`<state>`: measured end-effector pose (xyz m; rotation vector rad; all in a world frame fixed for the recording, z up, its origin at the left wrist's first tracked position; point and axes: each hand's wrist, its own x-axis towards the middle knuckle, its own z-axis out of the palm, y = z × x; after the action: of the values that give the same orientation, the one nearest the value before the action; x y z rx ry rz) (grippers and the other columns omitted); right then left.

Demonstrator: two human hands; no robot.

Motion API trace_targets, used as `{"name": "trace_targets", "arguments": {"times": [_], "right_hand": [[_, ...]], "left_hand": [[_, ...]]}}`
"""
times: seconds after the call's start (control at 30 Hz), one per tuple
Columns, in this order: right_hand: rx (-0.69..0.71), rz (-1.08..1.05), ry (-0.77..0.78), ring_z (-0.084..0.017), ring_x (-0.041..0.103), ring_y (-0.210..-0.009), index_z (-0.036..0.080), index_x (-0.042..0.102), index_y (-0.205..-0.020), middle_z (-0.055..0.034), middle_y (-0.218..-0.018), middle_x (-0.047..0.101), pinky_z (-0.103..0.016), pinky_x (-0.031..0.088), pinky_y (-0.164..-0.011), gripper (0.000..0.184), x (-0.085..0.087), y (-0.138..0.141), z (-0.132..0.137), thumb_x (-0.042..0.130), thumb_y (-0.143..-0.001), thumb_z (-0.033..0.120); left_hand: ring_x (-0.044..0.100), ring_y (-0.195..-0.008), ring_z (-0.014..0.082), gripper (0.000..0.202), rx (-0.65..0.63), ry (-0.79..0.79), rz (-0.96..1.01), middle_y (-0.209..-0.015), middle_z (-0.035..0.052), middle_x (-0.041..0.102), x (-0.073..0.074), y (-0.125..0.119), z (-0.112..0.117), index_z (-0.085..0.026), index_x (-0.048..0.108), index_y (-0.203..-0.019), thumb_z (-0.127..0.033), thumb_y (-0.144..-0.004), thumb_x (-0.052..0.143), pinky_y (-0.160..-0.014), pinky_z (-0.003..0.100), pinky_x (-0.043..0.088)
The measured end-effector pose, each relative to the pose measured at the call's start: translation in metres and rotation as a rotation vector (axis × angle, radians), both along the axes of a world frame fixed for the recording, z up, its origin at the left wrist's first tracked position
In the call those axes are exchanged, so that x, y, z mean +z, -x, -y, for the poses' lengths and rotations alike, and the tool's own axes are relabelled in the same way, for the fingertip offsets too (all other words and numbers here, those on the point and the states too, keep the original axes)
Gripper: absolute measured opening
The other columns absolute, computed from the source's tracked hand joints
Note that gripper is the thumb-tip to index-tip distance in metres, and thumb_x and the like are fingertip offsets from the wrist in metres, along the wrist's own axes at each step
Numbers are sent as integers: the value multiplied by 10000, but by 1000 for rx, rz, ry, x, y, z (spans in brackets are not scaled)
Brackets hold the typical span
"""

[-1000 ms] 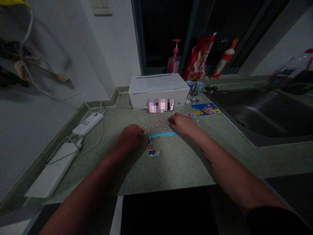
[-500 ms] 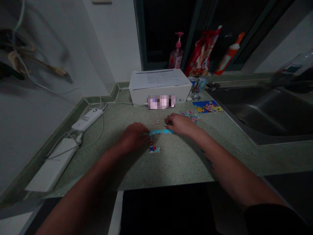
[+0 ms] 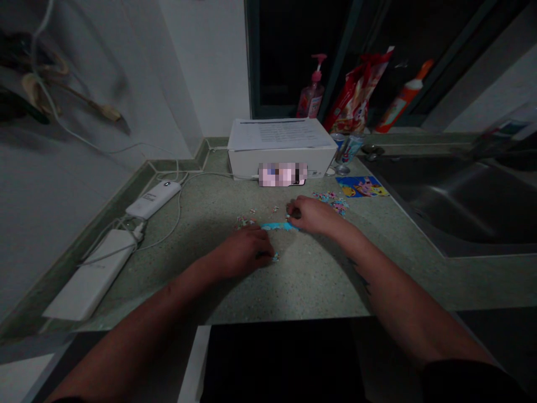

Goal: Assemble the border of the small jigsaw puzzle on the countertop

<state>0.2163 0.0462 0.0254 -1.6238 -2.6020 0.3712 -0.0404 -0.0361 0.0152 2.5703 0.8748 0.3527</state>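
Note:
A partly joined jigsaw puzzle lies flat on the counter, its light blue top strip (image 3: 277, 226) showing between my hands. My left hand (image 3: 247, 249) rests over the puzzle's left side and hides most of it. Its fingers are curled, and what they hold, if anything, is hidden. Just beyond the fingertips a bit of the puzzle's lower edge (image 3: 276, 257) shows. My right hand (image 3: 310, 214) is at the right end of the blue strip, thumb and fingers closed in a pinch on a small puzzle piece (image 3: 288, 217), mostly covered.
Loose puzzle pieces (image 3: 338, 206) lie beyond my right hand, others (image 3: 244, 221) beyond my left. A colourful picture card (image 3: 363, 186) sits by the sink (image 3: 482, 196). A phone (image 3: 282, 175) leans on a white box (image 3: 279, 137). Cabled white power banks (image 3: 94, 274) lie left.
My left hand has moved right and towards me, now covering the puzzle's left side and uncovering loose pieces behind it. My right hand stays at the strip's right end. The view has shifted slightly.

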Motion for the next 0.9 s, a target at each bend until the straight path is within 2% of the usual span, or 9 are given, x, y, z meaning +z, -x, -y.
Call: {"name": "trace_targets", "arguments": {"times": [0.17, 0.33, 0.43, 0.5, 0.63, 0.9], "right_hand": [[21, -28, -62, -262, 707, -981, 220, 790, -1070, -109, -1115, 756, -348, 495, -801, 172, 8, -3, 6, 717, -939, 304], [89, -143, -52, -230, 699, -974, 251, 746, -1075, -70, -1138, 737, -338, 499, -845, 148, 15, -2, 55, 711, -943, 307], [121, -157, 23, -232, 709, -970, 258, 720, -1061, -60, -1113, 738, -345, 509, -835, 135, 8, 0, 85, 707, -933, 299], [130, -152, 45, -240, 712, -991, 258, 710, -1055, -55, -1119, 743, -350, 511, -831, 131, 1, 2, 96, 706, -928, 287], [129, -144, 37, -237, 714, -977, 246, 709, -1051, -57, -1135, 744, -348, 505, -800, 123, -8, 6, 99, 697, -933, 278], [131, -140, 53, -237, 711, -988, 244, 711, -1071, -67, -1172, 745, -362, 501, -793, 124, -6, 8, 98, 682, -955, 275]], "left_hand": [[697, -925, 216, 116, -16, -2, 3, -944, 36, 770, 0, 0, -1, -227, 808, -920, -202, -995, 723, -969, 399, 493], [700, -905, 205, 160, -28, -10, 12, -918, 25, 784, 0, 0, -1, -240, 813, -914, -166, -985, 691, -981, 396, 491], [706, -923, 210, 165, -25, -16, 25, -937, 23, 799, 1, 0, 0, -249, 821, -927, -158, -973, 691, -1001, 405, 492], [713, -943, 217, 154, -19, -15, 22, -958, 26, 806, 1, 0, 0, -248, 826, -944, -160, -964, 701, -1006, 407, 495], [720, -970, 228, 127, -11, -14, -9, -980, 34, 810, 1, 0, 0, -245, 828, -965, -177, -958, 721, -1003, 409, 502], [726, -970, 228, 103, -19, -23, -5, -992, 37, 815, -1, 1, -2, -253, 835, -974, -203, -953, 747, -1002, 422, 510]]}}
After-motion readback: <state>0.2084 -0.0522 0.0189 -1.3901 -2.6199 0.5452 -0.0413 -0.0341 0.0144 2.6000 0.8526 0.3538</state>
